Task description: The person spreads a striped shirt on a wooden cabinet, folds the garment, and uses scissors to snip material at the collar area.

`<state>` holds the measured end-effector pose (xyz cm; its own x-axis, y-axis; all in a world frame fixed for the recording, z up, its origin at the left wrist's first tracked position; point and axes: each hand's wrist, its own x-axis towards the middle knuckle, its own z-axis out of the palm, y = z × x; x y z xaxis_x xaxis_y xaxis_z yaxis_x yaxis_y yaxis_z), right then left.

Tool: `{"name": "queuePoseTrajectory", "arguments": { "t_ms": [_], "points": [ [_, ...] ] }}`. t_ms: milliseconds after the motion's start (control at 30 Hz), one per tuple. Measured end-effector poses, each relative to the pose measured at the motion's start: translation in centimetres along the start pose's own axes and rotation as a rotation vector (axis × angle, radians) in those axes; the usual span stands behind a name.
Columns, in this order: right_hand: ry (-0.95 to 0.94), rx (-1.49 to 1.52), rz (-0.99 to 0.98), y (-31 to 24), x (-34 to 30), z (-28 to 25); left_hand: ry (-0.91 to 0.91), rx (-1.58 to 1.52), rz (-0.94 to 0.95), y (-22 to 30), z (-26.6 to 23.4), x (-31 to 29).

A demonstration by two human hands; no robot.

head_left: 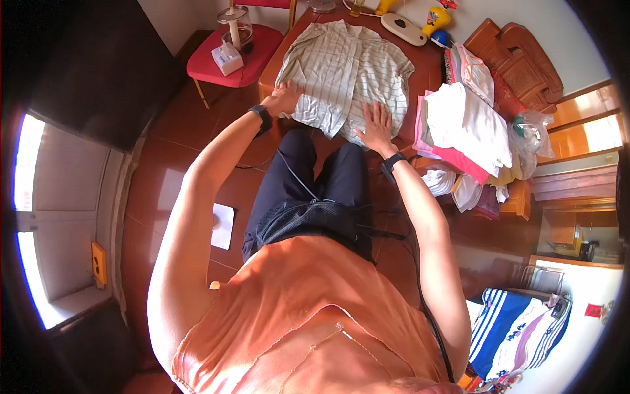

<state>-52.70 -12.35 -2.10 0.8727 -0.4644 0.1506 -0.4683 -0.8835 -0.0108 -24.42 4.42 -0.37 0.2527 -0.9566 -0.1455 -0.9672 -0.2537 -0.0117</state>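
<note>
1. A pale checked shirt (348, 72) lies spread on the brown counter (426, 69), collar at the far side, hem toward the person; that direction probably leaves the lower edge easiest to reach.
2. The left hand (283, 100) is at the shirt's lower left corner, touching the cloth. Whether its fingers pinch the fabric or merely press it cannot be told from this view.
3. The right hand (377, 128) rests palm down near the lower right corner, fingers spread and grasping nothing; an open palm likely suits thin cloth, pressing it level without bunching it.
4. With one hand near each lower corner, the hem appears to be kept wide, though creases show across the front.
5. A stack of clothes (466, 125), white on top, sits on the wooden seat to the right, beside the counter, presumably within easy reach yet off the working surface.
6. A long white device (403, 29) stands at the back, beyond the shirt, and a tissue box (228, 59) sits on the red chair (269, 54), both seemingly out of the cloth's way.
</note>
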Motion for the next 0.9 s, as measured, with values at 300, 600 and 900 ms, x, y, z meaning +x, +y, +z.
{"name": "queuePoseTrajectory", "arguments": {
  "t_ms": [300, 600, 900],
  "points": [
    [-0.115, -0.02, 0.061, 0.7, 0.1, 0.5, -0.158, -0.076, -0.113, 1.7, -1.2, 1.2],
    [-0.175, 0.018, 0.057, 0.3, 0.3, 0.0, -0.164, 0.012, -0.065, -0.8, 2.9, 4.2],
    [-0.114, -0.053, 0.076, 0.1, 0.2, 0.5, -0.158, -0.012, -0.14, 0.7, 1.0, 3.1]
  ]
}}
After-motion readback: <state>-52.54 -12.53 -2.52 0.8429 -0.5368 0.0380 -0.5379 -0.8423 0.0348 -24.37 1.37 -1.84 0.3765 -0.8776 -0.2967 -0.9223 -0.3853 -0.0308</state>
